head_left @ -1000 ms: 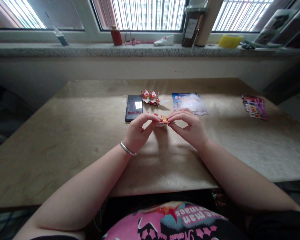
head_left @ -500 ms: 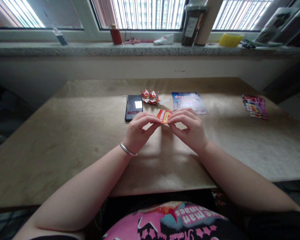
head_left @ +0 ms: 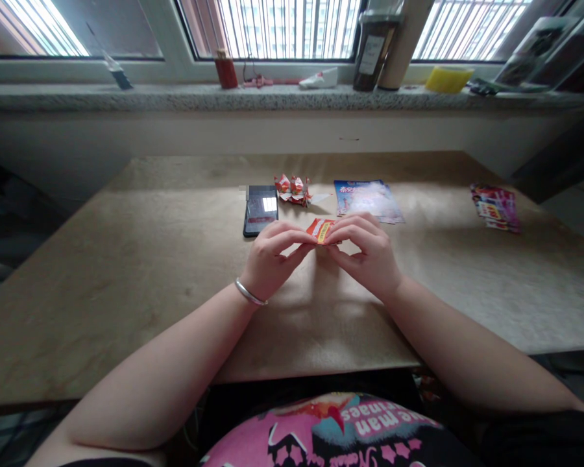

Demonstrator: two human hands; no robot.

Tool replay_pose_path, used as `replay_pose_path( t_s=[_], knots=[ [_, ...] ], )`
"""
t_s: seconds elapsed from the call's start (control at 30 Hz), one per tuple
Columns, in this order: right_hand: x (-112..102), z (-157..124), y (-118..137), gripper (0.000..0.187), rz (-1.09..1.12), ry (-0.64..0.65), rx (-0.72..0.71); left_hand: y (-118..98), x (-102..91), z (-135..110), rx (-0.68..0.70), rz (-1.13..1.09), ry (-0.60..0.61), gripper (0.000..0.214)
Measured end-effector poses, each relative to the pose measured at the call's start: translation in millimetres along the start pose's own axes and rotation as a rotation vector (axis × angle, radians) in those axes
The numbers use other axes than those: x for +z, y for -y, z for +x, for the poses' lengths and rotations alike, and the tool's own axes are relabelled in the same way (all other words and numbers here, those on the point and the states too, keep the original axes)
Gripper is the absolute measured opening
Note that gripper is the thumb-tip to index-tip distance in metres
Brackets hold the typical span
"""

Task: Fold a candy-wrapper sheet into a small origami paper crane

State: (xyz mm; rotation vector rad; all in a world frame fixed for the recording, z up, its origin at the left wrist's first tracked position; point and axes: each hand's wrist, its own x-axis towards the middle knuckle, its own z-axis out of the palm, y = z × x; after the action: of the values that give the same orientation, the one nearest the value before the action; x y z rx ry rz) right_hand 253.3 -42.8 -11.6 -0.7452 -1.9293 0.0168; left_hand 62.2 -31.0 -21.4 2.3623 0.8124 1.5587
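Both hands are pinching the small red folded paper point(head_left: 321, 229) above the middle of the desk point(head_left: 126, 285), nearer its far edge. The left hand point(head_left: 271, 259) is gripping its left end, the right hand point(head_left: 367, 251) its right end. The paper's long axis is running left to right, equally near both hands.

At mid-frame we pinch a small folded red-and-yellow paper piece point(head_left: 320, 229) between our left hand point(head_left: 271, 259) and right hand point(head_left: 367, 253), above the pale wooden table point(head_left: 126, 272).

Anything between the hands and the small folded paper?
Nothing visible. The left hand and right hand both pinch the small red and yellow folded paper directly, above the bare tan wooden table.
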Motion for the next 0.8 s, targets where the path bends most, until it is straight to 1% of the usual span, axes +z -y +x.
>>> replay_pose_path(
  t_s=[0.17,0.33,0.5,0.63,0.8],
  knots=[
    [-0.7,1.2,1.2,0.009,0.04,0.007,0.022,1.0,-1.1,0.1,0.003,0.025,-0.025,0.005],
    [0.6,1.3,1.5,0.009,0.036,-0.036,0.032,-0.5,-2.0,1.4,0.03,0.078,-0.045,0.004],
    [1.4,0.3,5.5,0.011,0.024,-0.062,0.044,-5.0,-3.2,2.2,0.051,0.138,-0.094,0.002],
    [1.3,0.8,5.9,0.009,0.031,-0.075,0.081,-2.7,-4.1,1.8,0.065,0.096,-0.096,0.006],
    [1.7,0.5,3.2,0.01,0.067,-0.094,0.108,-0.1,-4.0,1.3,-0.015,-0.001,-0.078,0.006]
  ],
)
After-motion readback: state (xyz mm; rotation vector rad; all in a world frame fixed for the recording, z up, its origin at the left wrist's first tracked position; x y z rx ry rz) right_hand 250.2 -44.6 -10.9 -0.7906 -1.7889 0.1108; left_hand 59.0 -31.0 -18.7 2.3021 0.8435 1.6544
